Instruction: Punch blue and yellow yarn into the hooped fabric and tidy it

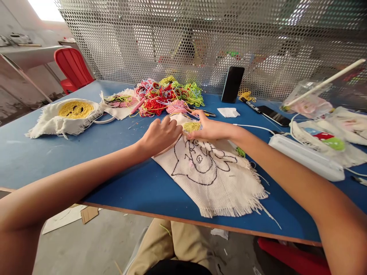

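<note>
A cream cloth with frayed edges and a black-outlined cartoon figure lies over the table's front part. Its upper end carries a small yellow stitched patch, and a thin tan rim, possibly an embroidery hoop, shows by the left edge. My left hand is closed in a fist at that edge, with cloth at its fingers; the grip itself is partly hidden. Over the right side of the patch rests my right hand. Its thumb and forefinger are spread apart on the cloth, while the other fingers are hidden.
Behind my hands is a tangled pile of coloured yarn. A yellow smiley embroidery lies left. An upright phone, a flat phone, a marker and a white corded device occupy the right. Perforated metal borders the back.
</note>
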Action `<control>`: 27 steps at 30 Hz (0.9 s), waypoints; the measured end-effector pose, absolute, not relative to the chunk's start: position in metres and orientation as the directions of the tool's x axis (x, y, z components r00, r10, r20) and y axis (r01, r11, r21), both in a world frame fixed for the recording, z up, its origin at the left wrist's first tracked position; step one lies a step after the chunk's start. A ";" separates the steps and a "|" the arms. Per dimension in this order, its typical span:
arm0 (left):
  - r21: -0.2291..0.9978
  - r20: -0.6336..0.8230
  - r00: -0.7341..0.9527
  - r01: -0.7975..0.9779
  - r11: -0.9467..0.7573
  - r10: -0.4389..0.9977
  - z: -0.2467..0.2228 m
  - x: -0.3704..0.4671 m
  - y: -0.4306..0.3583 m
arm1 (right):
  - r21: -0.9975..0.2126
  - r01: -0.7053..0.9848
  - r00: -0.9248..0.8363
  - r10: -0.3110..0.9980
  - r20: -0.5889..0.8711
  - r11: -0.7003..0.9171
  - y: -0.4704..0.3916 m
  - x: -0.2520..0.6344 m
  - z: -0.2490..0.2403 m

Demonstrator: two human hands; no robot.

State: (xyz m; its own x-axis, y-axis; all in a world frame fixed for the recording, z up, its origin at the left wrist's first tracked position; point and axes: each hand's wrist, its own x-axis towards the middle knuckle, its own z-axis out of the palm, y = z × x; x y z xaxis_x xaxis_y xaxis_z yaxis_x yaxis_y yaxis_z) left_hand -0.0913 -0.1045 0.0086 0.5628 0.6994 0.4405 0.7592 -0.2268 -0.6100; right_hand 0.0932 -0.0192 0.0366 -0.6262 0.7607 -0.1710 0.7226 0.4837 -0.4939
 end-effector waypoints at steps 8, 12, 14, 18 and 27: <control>-0.575 0.402 0.612 0.748 -0.333 0.681 0.011 -0.092 -0.102 | -0.475 0.727 -0.617 0.775 -0.136 0.495 -0.021 0.090 0.032; -0.580 0.390 0.605 0.747 -0.325 0.694 0.012 -0.096 -0.101 | -0.457 0.732 -0.613 0.781 -0.120 0.505 -0.020 0.089 0.030; -0.586 0.391 0.572 0.759 -0.284 0.721 0.013 -0.098 -0.100 | -0.461 0.726 -0.618 0.779 -0.110 0.511 -0.021 0.089 0.029; -0.616 0.346 0.600 0.725 -0.308 0.721 0.011 -0.098 -0.098 | -0.469 0.724 -0.616 0.780 -0.110 0.506 -0.023 0.089 0.032; -0.669 0.424 0.680 0.681 -0.299 0.598 0.012 -0.099 -0.100 | -0.473 0.717 -0.632 0.764 -0.130 0.513 -0.020 0.091 0.032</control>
State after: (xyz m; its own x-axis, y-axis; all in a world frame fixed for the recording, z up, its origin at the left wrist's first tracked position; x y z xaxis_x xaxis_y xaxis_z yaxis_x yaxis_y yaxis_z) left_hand -0.0987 -0.1002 0.0120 0.6798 0.5982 0.4243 0.6807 -0.2994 -0.6685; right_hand 0.0911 -0.0198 0.0321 -0.6322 0.7638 -0.1302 0.7168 0.5127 -0.4727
